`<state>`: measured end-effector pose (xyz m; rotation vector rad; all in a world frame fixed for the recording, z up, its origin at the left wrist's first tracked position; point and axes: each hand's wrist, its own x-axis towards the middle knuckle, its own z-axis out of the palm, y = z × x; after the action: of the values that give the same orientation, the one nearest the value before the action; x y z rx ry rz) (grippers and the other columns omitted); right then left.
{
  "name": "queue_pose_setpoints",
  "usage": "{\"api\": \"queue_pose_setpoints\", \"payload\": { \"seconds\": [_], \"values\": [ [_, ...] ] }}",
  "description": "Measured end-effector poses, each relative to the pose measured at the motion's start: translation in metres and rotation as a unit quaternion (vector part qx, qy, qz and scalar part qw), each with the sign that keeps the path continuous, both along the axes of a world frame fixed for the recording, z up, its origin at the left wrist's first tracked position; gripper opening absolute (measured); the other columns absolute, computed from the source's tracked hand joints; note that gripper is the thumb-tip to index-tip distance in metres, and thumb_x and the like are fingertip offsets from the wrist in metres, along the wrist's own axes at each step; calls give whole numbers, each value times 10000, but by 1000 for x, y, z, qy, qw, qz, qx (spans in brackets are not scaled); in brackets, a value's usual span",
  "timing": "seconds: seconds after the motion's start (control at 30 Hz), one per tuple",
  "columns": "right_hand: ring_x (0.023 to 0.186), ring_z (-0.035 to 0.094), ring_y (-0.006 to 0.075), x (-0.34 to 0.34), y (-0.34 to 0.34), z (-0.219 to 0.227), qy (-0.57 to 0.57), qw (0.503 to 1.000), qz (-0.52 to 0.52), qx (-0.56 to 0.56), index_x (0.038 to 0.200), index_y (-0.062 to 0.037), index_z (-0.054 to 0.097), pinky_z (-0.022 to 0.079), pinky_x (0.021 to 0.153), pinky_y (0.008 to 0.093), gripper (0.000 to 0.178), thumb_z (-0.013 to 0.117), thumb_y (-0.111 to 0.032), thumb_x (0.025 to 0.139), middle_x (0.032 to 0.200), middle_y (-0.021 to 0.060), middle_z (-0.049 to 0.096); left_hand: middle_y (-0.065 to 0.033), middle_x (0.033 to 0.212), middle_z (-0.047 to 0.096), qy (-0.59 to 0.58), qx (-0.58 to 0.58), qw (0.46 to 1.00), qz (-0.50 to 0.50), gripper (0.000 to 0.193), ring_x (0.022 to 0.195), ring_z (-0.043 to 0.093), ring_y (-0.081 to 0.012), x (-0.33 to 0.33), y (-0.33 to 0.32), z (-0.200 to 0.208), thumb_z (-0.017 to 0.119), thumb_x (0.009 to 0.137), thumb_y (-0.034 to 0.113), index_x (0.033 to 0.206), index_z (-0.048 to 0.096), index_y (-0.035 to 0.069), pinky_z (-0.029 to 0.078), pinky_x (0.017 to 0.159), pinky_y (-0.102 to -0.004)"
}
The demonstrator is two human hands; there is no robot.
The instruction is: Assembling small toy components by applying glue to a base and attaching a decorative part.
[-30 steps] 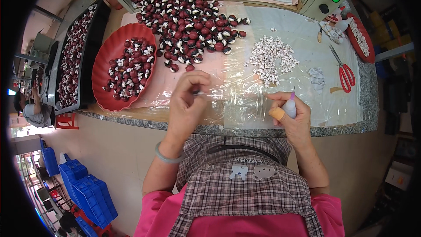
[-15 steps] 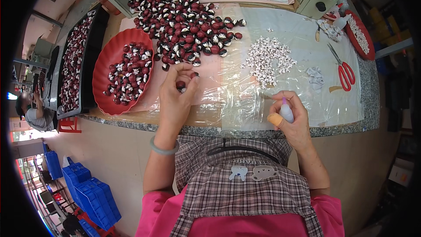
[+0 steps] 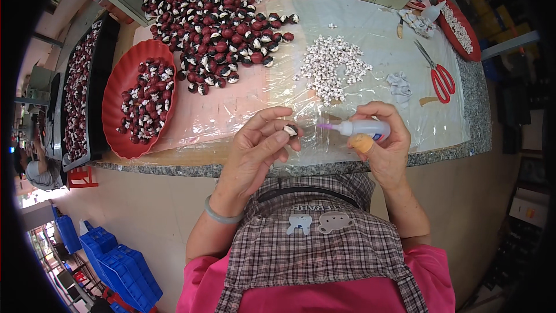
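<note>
Dark red and white pieces (image 3: 214, 20) fill the upper left, beside a red bowl (image 3: 116, 110). Red-handled scissors (image 3: 441, 78) lie at the right. The bottle (image 3: 366, 129) is white with a purple tip. Blue crates (image 3: 119, 261) sit lower left.

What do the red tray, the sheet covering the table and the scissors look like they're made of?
The red tray looks like moulded plastic: even colour, smooth rolled rim, slight sheen. The sheet seems to be thin clear plastic film: it shows glare and wrinkles, and the surface beneath shows through. The scissors appear to have grey metal blades and glossy red plastic handles, though they are small in the picture.
</note>
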<state>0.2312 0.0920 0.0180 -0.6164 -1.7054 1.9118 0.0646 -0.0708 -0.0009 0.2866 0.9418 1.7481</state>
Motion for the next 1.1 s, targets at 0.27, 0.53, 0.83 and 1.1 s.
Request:
{"api": "queue_pose_setpoints", "payload": {
  "seconds": [0.27, 0.53, 0.83, 1.1],
  "values": [
    [875, 633, 156, 0, -5, 7, 50, 989, -19, 134, 1235, 3, 486, 523, 724, 256, 500, 733, -81, 808, 994, 123, 642, -94, 1038, 652, 19, -7, 1000, -11, 287, 838, 623, -127, 7, 0, -9, 627, 880, 41, 1164, 603, 3, 493, 702, -211],
    [837, 671, 203, 4, -9, 10, 16, 958, -48, 282, 1227, 48, 522, 530, 705, 280, 433, 667, -146, 868, 949, 169, 664, -58, 947, 654, 5, -23, 1000, -18, 311, 827, 611, -107, 9, 1, -11, 650, 866, 54, 1170, 620, -1, 485, 698, -208],
    [810, 676, 215, 3, -11, 12, -16, 949, -47, 312, 1197, 33, 550, 525, 675, 279, 399, 667, -147, 861, 920, 158, 663, -50, 899, 653, 1, -29, 999, -25, 314, 811, 605, -100, 9, 1, -12, 654, 864, 66, 1169, 622, 1, 481, 696, -210],
    [801, 671, 208, 2, -9, 11, -8, 941, -36, 335, 1184, 30, 555, 524, 680, 281, 403, 685, -147, 847, 914, 154, 665, -54, 914, 655, -1, -26, 999, -30, 307, 813, 601, -97, 10, 1, -14, 646, 870, 65, 1170, 622, 4, 477, 694, -209]
  ]
}}
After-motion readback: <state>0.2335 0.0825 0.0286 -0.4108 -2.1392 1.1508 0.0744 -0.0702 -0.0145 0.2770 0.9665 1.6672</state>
